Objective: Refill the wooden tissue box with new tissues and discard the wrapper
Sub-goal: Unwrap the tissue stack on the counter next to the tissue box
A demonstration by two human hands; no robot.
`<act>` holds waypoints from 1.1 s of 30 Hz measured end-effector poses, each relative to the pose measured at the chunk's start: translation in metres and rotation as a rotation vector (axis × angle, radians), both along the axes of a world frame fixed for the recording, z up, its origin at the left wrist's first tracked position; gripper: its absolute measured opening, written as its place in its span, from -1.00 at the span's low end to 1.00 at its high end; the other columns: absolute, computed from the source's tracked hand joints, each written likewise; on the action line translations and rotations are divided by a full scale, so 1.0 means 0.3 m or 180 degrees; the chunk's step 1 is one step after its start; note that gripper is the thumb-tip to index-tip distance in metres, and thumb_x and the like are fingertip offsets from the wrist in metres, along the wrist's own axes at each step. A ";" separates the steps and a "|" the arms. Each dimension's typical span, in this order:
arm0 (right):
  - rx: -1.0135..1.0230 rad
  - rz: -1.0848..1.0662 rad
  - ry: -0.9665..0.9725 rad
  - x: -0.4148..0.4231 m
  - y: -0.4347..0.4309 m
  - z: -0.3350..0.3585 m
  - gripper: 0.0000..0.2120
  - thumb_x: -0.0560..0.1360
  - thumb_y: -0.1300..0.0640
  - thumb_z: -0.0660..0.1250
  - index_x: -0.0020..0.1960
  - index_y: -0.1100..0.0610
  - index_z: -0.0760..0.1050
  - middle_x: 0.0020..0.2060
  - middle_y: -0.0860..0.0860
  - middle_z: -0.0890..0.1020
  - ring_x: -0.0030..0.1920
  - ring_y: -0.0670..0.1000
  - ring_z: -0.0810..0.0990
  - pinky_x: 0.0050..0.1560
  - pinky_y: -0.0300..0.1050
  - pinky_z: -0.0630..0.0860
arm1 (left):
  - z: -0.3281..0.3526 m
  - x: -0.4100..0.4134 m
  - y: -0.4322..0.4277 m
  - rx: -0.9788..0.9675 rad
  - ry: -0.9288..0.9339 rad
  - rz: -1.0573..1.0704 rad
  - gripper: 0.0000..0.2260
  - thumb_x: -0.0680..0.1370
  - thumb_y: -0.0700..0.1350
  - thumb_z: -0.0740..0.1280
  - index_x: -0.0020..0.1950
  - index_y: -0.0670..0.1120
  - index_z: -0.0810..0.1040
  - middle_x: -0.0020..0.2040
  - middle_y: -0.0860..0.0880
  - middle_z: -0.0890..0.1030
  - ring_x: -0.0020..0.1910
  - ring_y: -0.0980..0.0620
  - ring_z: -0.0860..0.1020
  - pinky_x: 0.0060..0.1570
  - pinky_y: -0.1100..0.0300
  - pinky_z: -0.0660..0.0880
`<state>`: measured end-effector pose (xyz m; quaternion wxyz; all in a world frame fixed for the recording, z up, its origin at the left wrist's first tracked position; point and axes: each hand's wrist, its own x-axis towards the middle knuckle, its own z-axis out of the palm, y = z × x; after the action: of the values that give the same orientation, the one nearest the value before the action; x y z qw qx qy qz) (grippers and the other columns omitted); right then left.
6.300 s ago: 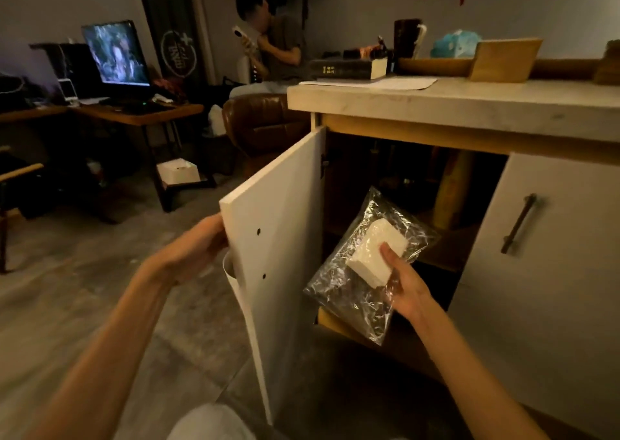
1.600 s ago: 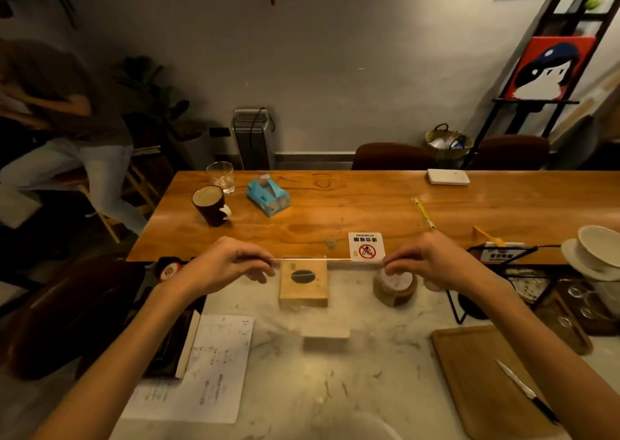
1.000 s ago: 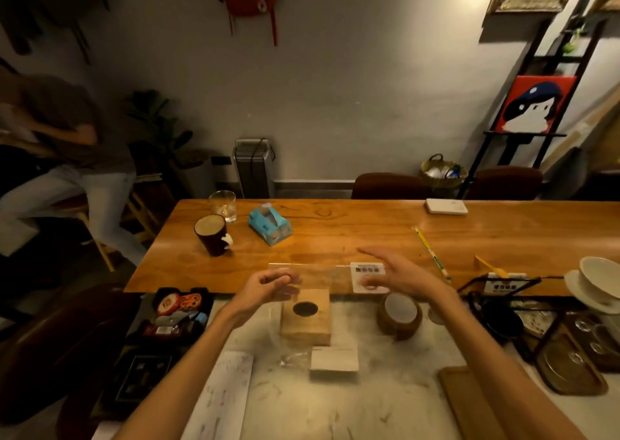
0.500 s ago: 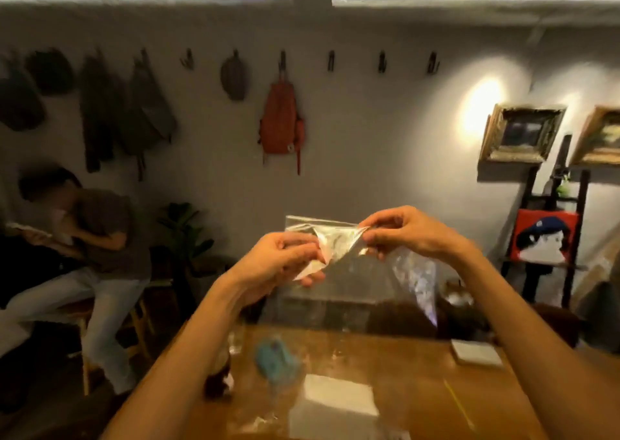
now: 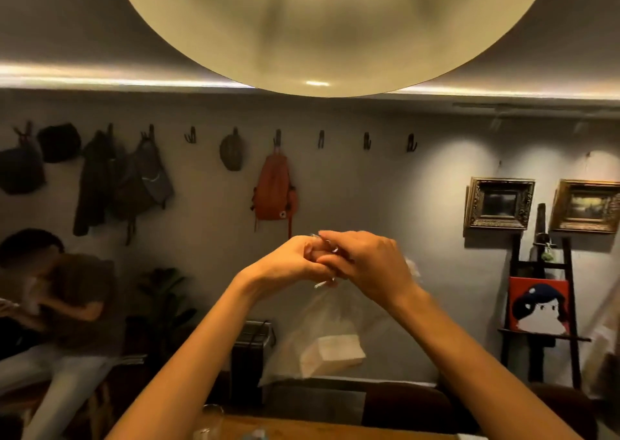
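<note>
The block of new tissues (image 5: 332, 355) lies tilted at the bottom of the clear wrapper (image 5: 339, 325), its long axis running left to right and rising toward the right. The wrapper hangs mouth up, high above the wooden table (image 5: 335, 431). The left hand (image 5: 288, 265) and right hand (image 5: 365, 265), pressed together, pinch its top edge. If that edge gives suddenly, the block could tumble out.
</note>
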<state>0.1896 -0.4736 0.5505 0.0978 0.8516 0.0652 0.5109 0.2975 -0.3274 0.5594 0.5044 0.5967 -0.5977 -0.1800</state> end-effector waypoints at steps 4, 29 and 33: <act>-0.0532 -0.0228 -0.0407 -0.009 0.054 -0.013 -0.55 0.55 -0.22 0.11 0.06 0.06 0.61 -0.40 -0.01 0.66 -0.43 0.01 0.65 -0.56 -0.16 0.42 | -0.017 0.001 0.021 0.0013 -0.0233 0.0184 -0.74 0.50 -0.48 0.25 0.06 -0.24 0.61 -0.13 -0.08 0.70 -0.08 0.06 0.66 0.05 0.14 0.59; 0.2487 0.1237 0.0492 -0.088 0.047 0.107 -0.90 0.54 0.19 0.36 -0.07 0.19 0.64 -0.20 0.09 0.73 -0.17 0.06 0.72 -0.13 0.24 0.63 | -0.061 -0.017 0.147 0.0148 0.0072 -0.0187 -0.65 0.57 -0.45 0.19 0.33 -0.24 0.48 0.13 -0.26 0.66 0.03 -0.15 0.66 -0.05 0.14 0.59; 0.3012 0.1742 0.1251 -0.136 0.015 0.108 -0.66 0.59 -0.12 0.16 0.27 -0.03 0.52 0.19 -0.01 0.65 0.22 -0.07 0.61 0.27 -0.02 0.52 | -0.065 -0.009 0.137 -0.0200 0.0368 -0.0083 -0.67 0.56 -0.47 0.18 0.31 -0.31 0.44 0.11 -0.32 0.64 -0.10 -0.09 0.68 -0.16 0.17 0.58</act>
<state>0.1488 -0.4691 0.5830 -0.4430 0.8336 0.0645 0.3235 0.2949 -0.2862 0.5400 0.5542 0.5613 -0.5806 -0.2019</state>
